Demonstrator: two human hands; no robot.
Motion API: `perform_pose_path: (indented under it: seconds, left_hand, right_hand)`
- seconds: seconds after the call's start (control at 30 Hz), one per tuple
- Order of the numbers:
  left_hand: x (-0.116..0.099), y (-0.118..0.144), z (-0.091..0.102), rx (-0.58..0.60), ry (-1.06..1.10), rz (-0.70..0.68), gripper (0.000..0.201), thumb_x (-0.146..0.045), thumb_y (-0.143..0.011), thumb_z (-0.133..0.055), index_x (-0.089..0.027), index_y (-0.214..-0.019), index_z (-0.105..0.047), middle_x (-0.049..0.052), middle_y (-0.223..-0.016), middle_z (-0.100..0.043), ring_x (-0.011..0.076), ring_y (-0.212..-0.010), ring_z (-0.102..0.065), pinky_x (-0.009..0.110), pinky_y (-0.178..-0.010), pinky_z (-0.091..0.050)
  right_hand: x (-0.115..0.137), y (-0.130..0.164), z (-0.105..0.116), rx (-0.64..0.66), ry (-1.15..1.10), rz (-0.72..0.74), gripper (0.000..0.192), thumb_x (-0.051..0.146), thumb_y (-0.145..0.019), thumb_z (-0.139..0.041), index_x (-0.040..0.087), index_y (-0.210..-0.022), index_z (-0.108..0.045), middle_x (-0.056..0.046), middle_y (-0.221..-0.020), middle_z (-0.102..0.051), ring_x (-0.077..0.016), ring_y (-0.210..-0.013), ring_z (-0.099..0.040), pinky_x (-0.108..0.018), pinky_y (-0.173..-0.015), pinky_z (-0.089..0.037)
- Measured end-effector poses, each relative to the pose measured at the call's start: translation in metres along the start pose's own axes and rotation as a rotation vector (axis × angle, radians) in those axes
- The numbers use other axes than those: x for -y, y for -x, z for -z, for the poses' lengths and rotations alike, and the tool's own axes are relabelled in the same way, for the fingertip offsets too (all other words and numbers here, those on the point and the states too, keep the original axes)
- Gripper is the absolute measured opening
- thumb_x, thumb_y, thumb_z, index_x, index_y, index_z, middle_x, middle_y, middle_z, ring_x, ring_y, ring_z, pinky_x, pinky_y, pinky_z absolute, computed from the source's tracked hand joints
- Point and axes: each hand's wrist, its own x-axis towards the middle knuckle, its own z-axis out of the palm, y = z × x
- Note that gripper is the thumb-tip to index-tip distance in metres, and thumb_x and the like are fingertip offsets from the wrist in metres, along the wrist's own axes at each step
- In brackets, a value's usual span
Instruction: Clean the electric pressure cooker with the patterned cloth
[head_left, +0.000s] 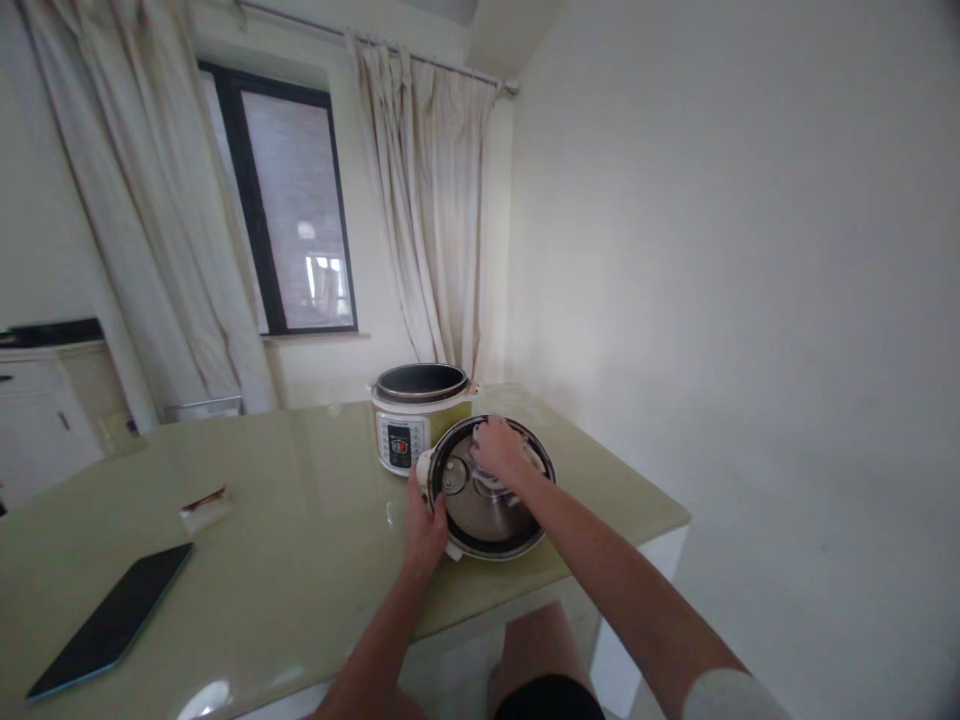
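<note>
My left hand (426, 525) grips the rim of a round pressure cooker lid (480, 515) at its left side, thumb over the edge. The lid stands tilted over the table with its metal inner side and dark sealing ring towards me. Against the upper part of that inner face, my right hand (499, 448) is closed on a crumpled white cloth (491, 482), mostly hidden under the fingers. Just behind the lid is the white electric pressure cooker (420, 415), upright and uncovered, its dark inner pot showing and its control panel facing me.
A dark tablet-like slab (112, 620) lies at the left front of the glossy green table (300, 530). Beyond it is a small white packet (204, 510) with a brownish strip on top. The table's right corner comes close to the white wall (712, 300).
</note>
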Motion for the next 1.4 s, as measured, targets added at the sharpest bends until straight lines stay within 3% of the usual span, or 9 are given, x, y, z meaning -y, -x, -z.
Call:
perform_pose_path:
  seconds: [0.23,0.4,0.5,0.57,0.77,0.9,1.0,1.17,1.4]
  left_hand:
    - [0.019,0.005,0.004,0.002,-0.039,0.100,0.079,-0.026,-0.094,-0.048,-0.013,-0.166,-0.016,0.019,-0.166,-0.043,0.0262,-0.155,-0.041,0.044,-0.128,-0.035]
    - [0.013,0.007,0.008,0.035,-0.149,0.124,0.087,-0.017,-0.091,-0.049,-0.014,-0.168,-0.009,0.018,-0.164,-0.046,0.0295,-0.152,-0.046,0.050,-0.124,-0.041]
    - [-0.003,0.008,0.010,-0.021,-0.260,0.024,0.084,-0.015,-0.090,-0.050,-0.016,-0.167,-0.018,0.018,-0.168,-0.040,0.0329,-0.156,-0.038,0.055,-0.126,-0.037]
    - [-0.013,0.010,0.013,-0.056,-0.340,-0.056,0.083,-0.011,-0.088,-0.049,-0.015,-0.166,-0.023,0.019,-0.168,-0.037,0.0338,-0.158,-0.033,0.057,-0.128,-0.032]
    - [-0.041,0.011,0.028,-0.055,-0.324,-0.306,0.064,-0.015,-0.100,-0.037,-0.024,-0.163,-0.036,0.013,-0.158,-0.052,0.0270,-0.151,-0.043,0.054,-0.124,-0.037]
    - [-0.070,0.008,0.020,0.431,-0.451,-0.538,0.058,-0.033,-0.106,-0.040,-0.031,-0.164,-0.036,0.006,-0.161,-0.053,0.0246,-0.148,-0.047,0.052,-0.128,-0.031]
    - [-0.091,0.008,-0.006,0.731,-0.634,-0.585,0.071,-0.053,-0.097,-0.059,-0.036,-0.163,-0.039,0.005,-0.169,-0.042,0.0326,-0.153,-0.040,0.057,-0.128,-0.028]
    - [-0.108,-0.009,-0.043,0.757,-0.865,-0.499,0.076,-0.051,-0.089,-0.072,-0.042,-0.158,-0.044,0.001,-0.172,-0.035,0.0420,-0.152,-0.036,0.064,-0.120,-0.037]
    - [-0.132,-0.061,-0.048,0.706,-1.040,-0.468,0.067,-0.031,-0.086,-0.075,-0.037,-0.149,-0.053,0.006,-0.161,-0.050,0.0370,-0.137,-0.051,0.060,-0.105,-0.049]
  right_hand:
    - [0.037,0.036,-0.030,-0.047,-0.306,0.116,0.071,0.060,-0.090,-0.069,0.020,-0.146,-0.051,-0.017,-0.135,-0.063,-0.0336,-0.120,-0.065,-0.045,-0.102,-0.050]
    - [-0.022,0.071,-0.014,-0.276,-0.446,0.132,0.059,0.056,-0.098,-0.058,0.024,-0.147,-0.053,-0.014,-0.143,-0.060,-0.0299,-0.126,-0.061,-0.042,-0.109,-0.047]
    - [-0.067,0.073,-0.021,-0.587,-0.514,-0.060,0.052,0.049,-0.094,-0.062,0.019,-0.137,-0.061,-0.018,-0.140,-0.062,-0.0344,-0.134,-0.054,-0.051,-0.117,-0.040]
    - [-0.088,0.069,-0.037,-0.653,-0.702,-0.243,0.057,0.049,-0.086,-0.068,0.018,-0.133,-0.064,-0.019,-0.136,-0.066,-0.0360,-0.128,-0.059,-0.055,-0.115,-0.042]
    - [-0.104,0.066,-0.089,-0.228,-1.568,-0.341,0.050,0.057,-0.078,-0.072,0.020,-0.112,-0.077,-0.009,-0.103,-0.082,-0.0324,-0.102,-0.074,-0.048,-0.098,-0.057]
    - [-0.103,0.073,-0.103,-0.257,-1.592,-0.308,0.050,0.060,-0.077,-0.074,0.023,-0.110,-0.078,-0.008,-0.113,-0.081,-0.0326,-0.113,-0.072,-0.050,-0.106,-0.053]
    - [-0.103,0.078,-0.108,-0.303,-1.497,-0.330,0.049,0.062,-0.079,-0.072,0.024,-0.109,-0.078,-0.008,-0.117,-0.080,-0.0327,-0.118,-0.069,-0.051,-0.110,-0.049]
    - [-0.102,0.082,-0.111,-0.294,-1.484,-0.300,0.050,0.062,-0.084,-0.067,0.026,-0.118,-0.077,-0.008,-0.125,-0.078,-0.0325,-0.123,-0.068,-0.050,-0.111,-0.049]
    - [-0.104,0.080,-0.119,-0.318,-1.435,-0.264,0.054,0.064,-0.084,-0.067,0.024,-0.120,-0.076,-0.011,-0.129,-0.076,-0.0333,-0.125,-0.066,-0.051,-0.115,-0.045]
